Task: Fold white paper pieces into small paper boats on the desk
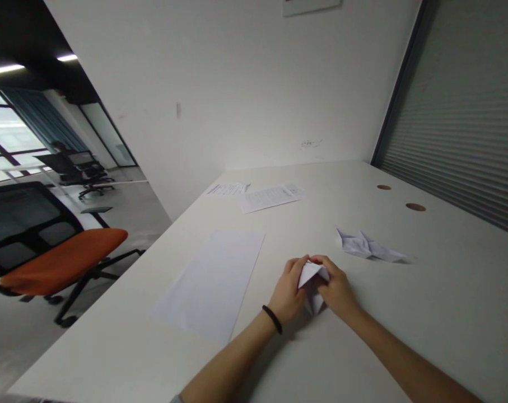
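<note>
Nearest the near edge of the white tabletop [438,313], the left hand [290,288] and right hand [335,288] pinch a pointed, folded white paper piece [309,272] between them. Beyond, toward the right edge, lies a creased white paper shape [357,246].

Printed sheets [270,198]; wall scribble [311,144] — illegible

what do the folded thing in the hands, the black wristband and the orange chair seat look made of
Folded piece: likely matt white paper, by its thin edges and sharp creases. Black wristband: perhaps elastic fabric or rubber, dull and snug; too small to tell. Orange chair seat: probably fabric upholstery, by its dull, padded look.
</note>
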